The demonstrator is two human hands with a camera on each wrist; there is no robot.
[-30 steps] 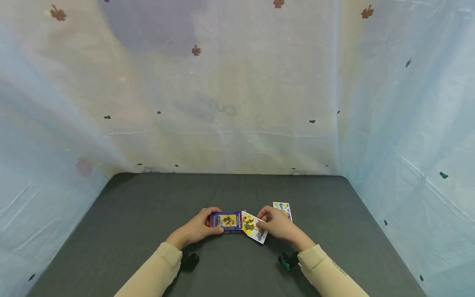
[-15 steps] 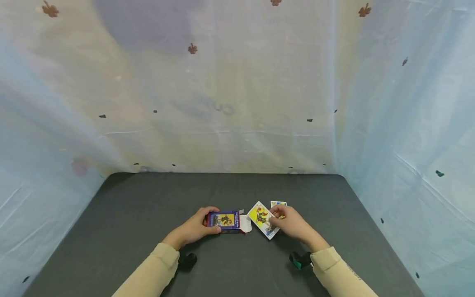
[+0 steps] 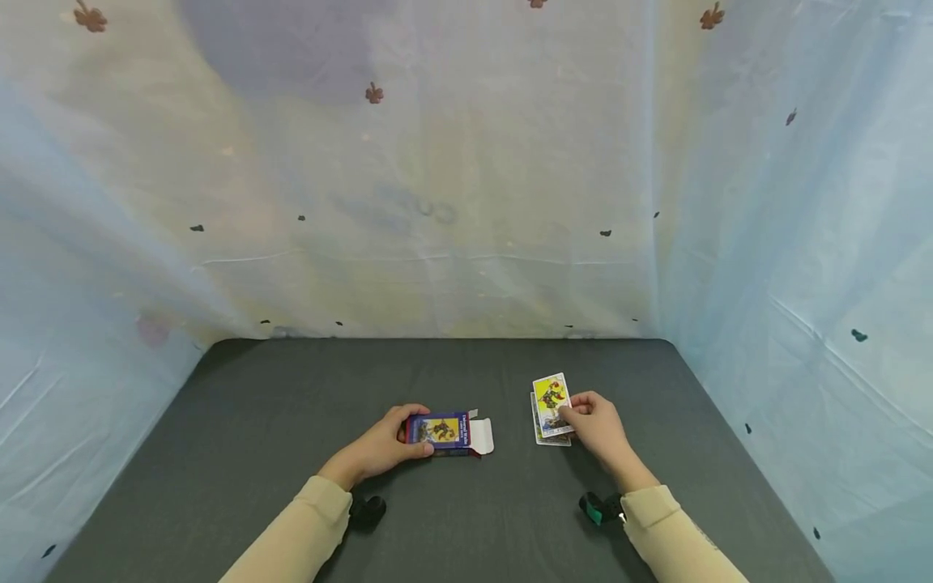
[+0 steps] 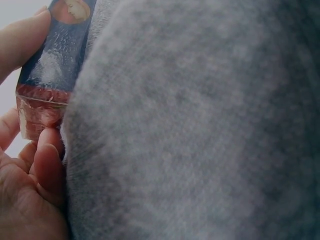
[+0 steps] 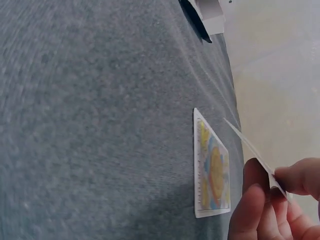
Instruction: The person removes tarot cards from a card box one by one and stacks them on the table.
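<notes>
My left hand (image 3: 382, 448) grips a blue card box (image 3: 441, 431) by its left end, fingers behind and thumb in front. The box lies on its side with its white end flap (image 3: 481, 436) folded out to the right. Between thumb and fingers my right hand (image 3: 599, 422) pinches a yellow picture card (image 3: 551, 400). In the right wrist view this held card (image 5: 249, 147) appears edge-on, raised off the table. Just under it lies a second card (image 5: 213, 170), face up on the cloth; the head view shows little more than its white border.
A dark grey cloth covers the table (image 3: 306, 389). Pale sheeting (image 3: 466, 202) with small leaf shapes hangs behind it and at both sides. Black straps (image 3: 601, 508) sit at the wrists.
My right hand has drawn the yellow card out of the box and carried it right, turning it upright over the other card. The left hand and box have stayed nearly still.
</notes>
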